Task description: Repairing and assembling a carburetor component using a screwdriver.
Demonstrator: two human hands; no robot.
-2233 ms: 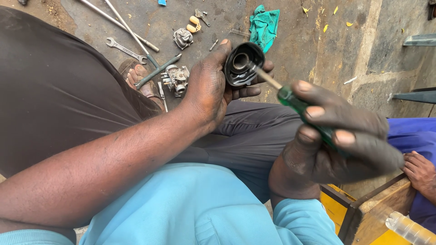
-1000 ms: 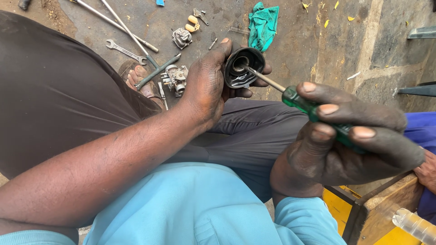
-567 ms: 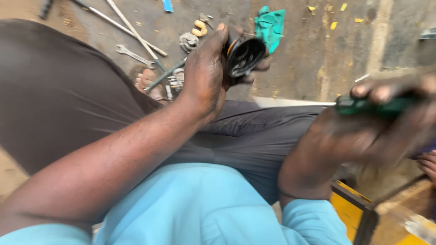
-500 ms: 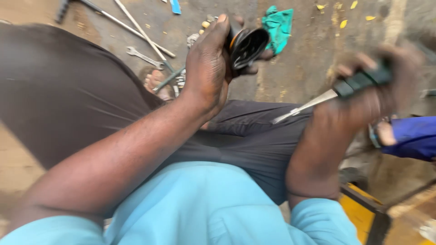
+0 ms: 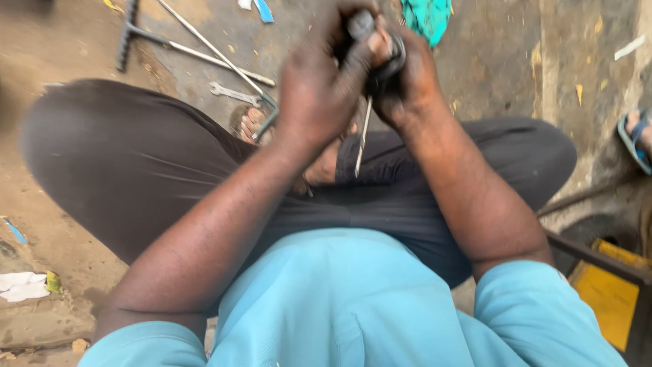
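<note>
The black round part (image 5: 388, 62) is held up in front of the person, above the crossed legs, with both hands meeting around it. Nearest to the camera, a light blue shirt (image 5: 353, 306) is seen, and beyond it dark trousers (image 5: 136, 170) are spread over the folded legs. Above the trousers, the left hand (image 5: 316, 92) is wrapped over the black round part from the left, its grip closed on the part and on a rounded dark end at the top, though what that end belongs to cannot be told. The right hand (image 5: 407, 85) is pressed against the part from the right, its grip closed on it as well. A thin metal shaft (image 5: 363, 136) is seen hanging down from below the part, toward the trousers. Just left of the part and beneath the left hand, bare toes (image 5: 255, 122) are seen on the floor (image 5: 502, 61). Farther left of the part, a spanner (image 5: 234, 94) and long metal rods (image 5: 204, 47) are laid on the floor. Beyond the part, a green cloth (image 5: 428, 17) is seen at the top edge. Far right of the part, another person's sandalled foot (image 5: 637, 139) is seen.
</note>
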